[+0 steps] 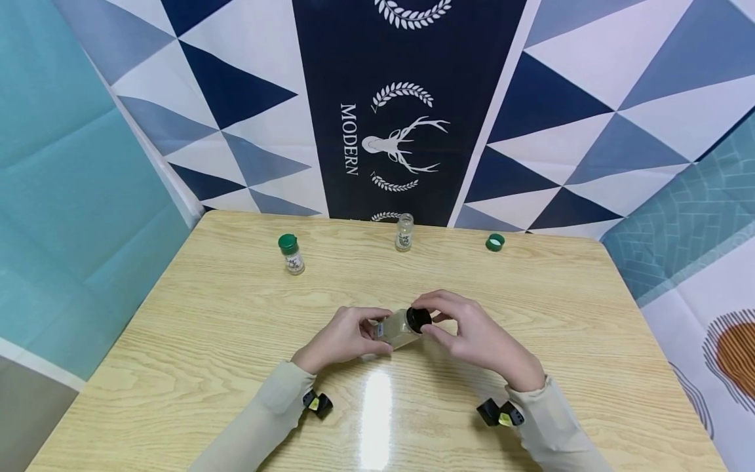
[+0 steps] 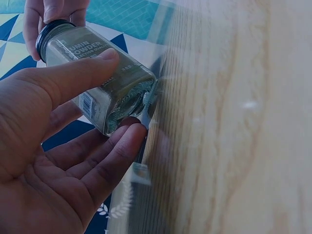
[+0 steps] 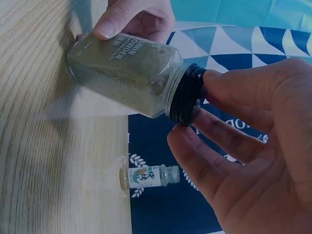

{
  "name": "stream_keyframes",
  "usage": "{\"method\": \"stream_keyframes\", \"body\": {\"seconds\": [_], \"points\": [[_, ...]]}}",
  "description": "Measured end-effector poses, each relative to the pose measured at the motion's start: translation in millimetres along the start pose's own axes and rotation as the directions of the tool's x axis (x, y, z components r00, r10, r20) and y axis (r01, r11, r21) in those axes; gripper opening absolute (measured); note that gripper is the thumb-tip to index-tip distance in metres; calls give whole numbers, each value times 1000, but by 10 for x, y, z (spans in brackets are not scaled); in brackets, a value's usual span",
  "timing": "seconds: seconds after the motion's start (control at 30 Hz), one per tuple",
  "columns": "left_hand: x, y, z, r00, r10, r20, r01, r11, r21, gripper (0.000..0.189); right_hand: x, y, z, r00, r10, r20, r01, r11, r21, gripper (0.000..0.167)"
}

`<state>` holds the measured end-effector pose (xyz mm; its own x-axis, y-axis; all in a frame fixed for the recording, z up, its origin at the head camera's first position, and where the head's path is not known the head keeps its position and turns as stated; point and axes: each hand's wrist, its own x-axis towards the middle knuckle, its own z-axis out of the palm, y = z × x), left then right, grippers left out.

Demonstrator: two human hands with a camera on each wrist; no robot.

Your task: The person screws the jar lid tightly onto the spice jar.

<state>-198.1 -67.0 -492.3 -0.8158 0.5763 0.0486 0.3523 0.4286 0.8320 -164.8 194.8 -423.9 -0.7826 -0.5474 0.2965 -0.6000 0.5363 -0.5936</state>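
A square glass jar of cumin powder [image 1: 394,330] lies tilted on its side above the table, its black lid [image 1: 419,320] pointing right. My left hand [image 1: 349,335] grips the jar's body near the base, with the thumb across the label in the left wrist view. Thumb and fingertips of my right hand [image 1: 472,331] pinch the rim of the lid. In the right wrist view, the lid [image 3: 186,95] sits on the jar's threaded neck, and brownish powder shows through the glass.
Toward the back of the wooden table [image 1: 236,367] stand a small green-capped shaker [image 1: 291,255] at left and an uncapped glass bottle [image 1: 404,233] in the middle. A loose green cap [image 1: 495,242] lies at back right. Patterned cloth [image 1: 248,105] hangs behind the table.
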Motion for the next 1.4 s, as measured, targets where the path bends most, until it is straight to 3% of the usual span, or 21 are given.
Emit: {"method": "stream_keyframes", "body": {"seconds": [0.2, 0.43, 0.57, 0.77, 1.17, 1.4], "points": [[-1, -8, 6, 1000, -3, 0, 3, 1000, 2, 59, 2, 16, 12, 1000, 23, -5, -24, 999, -29, 31], [-3, -8, 5, 1000, -1, 1, 1, 1000, 7, 60, -3, 24, 6, 993, 112, 28, -110, 993, -53, 45], [0, -10, 3, 1000, -2, 3, 2, 1000, 5, 61, -5, 24, -4, 992, 123, 32, -121, 991, -58, 48], [1, -6, 0, 1000, -1, 5, 1, 1000, 12, 60, -3, -13, -23, 994, 107, 18, -106, 994, -28, 46], [0, -8, -2, 1000, 9, 6, -9, 1000, 8, 58, -15, -24, -34, 999, -31, 25, 32, 999, -22, 47], [-3, -2, -7, 1000, 5, 7, -5, 1000, 4, 60, -13, -14, -21, 998, -38, 42, 39, 999, -29, 43]]}}
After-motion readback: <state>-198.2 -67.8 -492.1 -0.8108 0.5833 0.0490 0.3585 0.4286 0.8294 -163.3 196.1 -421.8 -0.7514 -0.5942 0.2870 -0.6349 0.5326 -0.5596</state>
